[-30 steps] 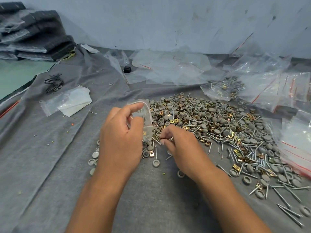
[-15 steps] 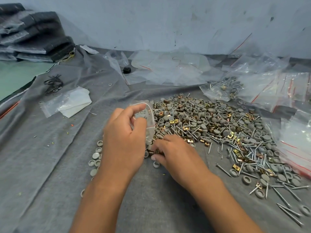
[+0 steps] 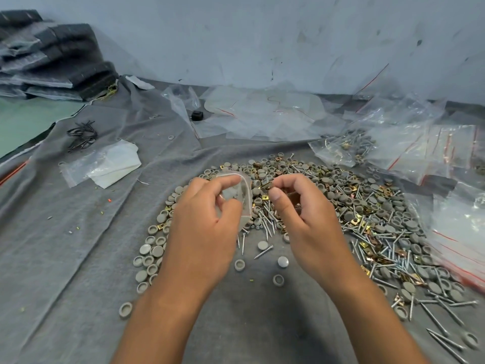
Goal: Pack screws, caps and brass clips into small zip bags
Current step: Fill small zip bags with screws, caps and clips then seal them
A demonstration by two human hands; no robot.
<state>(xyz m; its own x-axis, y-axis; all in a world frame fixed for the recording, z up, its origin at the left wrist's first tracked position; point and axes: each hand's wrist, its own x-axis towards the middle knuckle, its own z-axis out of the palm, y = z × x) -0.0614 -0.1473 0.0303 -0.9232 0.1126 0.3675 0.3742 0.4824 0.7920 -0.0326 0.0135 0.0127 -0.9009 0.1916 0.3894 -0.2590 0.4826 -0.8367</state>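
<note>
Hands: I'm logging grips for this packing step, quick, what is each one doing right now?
Left hand: holds the small zip bag, pinched at its mouth.
Right hand: pinches a brass clip beside the bag's mouth.

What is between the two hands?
In the head view, the little bag held by the left hand, then brass clips pinched by the right hand.

Grey caps [image 3: 385, 206], brass-yellow clips [image 3: 365, 246]

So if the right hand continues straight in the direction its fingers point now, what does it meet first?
Most likely the small zip bag that the left hand holds open; the right hand pinches small parts just beside it, though depth is unclear.
</note>
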